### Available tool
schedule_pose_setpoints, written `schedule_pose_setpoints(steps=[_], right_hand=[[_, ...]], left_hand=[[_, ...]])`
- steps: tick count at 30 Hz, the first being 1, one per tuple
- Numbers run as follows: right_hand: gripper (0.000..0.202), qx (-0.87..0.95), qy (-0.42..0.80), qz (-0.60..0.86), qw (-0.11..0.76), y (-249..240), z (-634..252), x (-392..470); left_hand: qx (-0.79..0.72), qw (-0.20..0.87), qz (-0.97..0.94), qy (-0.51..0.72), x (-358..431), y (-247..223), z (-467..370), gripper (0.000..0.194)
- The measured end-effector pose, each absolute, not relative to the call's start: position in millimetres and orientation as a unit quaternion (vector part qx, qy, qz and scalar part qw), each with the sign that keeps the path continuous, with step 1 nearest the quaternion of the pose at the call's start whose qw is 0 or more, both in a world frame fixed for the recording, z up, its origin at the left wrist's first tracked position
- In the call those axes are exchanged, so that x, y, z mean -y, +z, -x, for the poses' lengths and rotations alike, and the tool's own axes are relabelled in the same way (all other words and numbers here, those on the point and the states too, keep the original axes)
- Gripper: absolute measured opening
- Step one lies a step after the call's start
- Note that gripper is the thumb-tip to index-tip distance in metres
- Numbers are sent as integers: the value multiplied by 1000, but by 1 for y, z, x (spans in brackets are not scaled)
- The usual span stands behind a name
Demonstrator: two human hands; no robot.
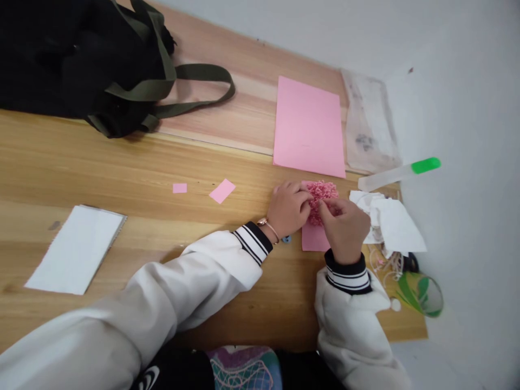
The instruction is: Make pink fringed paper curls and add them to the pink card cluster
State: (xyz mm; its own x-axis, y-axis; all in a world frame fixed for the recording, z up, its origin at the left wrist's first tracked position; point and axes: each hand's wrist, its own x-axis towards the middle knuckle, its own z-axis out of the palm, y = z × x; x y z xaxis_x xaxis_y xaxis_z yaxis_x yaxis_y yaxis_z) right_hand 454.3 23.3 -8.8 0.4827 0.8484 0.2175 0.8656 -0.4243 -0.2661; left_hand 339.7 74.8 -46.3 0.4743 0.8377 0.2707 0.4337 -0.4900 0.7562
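Fabric (246, 371) with a shiny blue-purple ground and a netted pale pattern lies nearest, between patches of black cloth. Sleeves (211, 260) of smooth, puffy white material lead up from it, ending in ribbed black cuffs with white stripes.

Beyond the cuffs, the right hand (347, 227) has its thumb and fingertips pinched together on a curly, shaggy pink bundle (323, 188). The left hand (287, 208), a thin bangle (271, 227) at its wrist, curls its fingers against the bundle's left side; whether they grip it is hidden. The bundle lies on the wooden table, partly over a flat, straight-edged pink card (314, 238). A small blue piece (286, 239) sits just beside the left wrist.

To the right stand or lie a clear, rounded cup (424, 295) with green leaf shapes, tangled pale cords (392, 265) and crumpled-looking white sheets (396, 225). Well to the left is a slanted stack of white paper (77, 249) with a ragged edge.

Farther up are two small pink paper pieces (222, 190), a translucent strip (385, 177) with a bright green rounded end, a large smooth pink sheet (309, 127), a wrinkled see-through pouch (371, 124), and a soft black bag (81, 59) with olive webbing straps. Behind rises a plain pale wall (467, 108).
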Motion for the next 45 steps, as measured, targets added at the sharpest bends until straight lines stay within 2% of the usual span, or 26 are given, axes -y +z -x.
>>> schedule_pose_setpoints(steps=[6,21,32,36,41,45], right_hand=[[24,513,-38,835,195,-1,-457,-20],[27,544,-30,826,142,-3,-452,-23],[25,541,-39,828,142,-4,-451,-24],[25,529,-26,828,183,-2,-454,-23],[25,504,60,813,285,-4,-463,-21],[24,495,94,797,334,-4,-463,-20]], left_hand=[[-395,316,-806,307,-75,-44,-339,19],[-394,310,-809,307,-75,-46,-340,20],[-391,317,-809,305,-75,-44,-340,20],[-392,320,-807,304,-75,-44,-340,21],[-380,318,-813,305,-75,-45,-340,22],[-375,314,-815,312,-74,-45,-340,22]])
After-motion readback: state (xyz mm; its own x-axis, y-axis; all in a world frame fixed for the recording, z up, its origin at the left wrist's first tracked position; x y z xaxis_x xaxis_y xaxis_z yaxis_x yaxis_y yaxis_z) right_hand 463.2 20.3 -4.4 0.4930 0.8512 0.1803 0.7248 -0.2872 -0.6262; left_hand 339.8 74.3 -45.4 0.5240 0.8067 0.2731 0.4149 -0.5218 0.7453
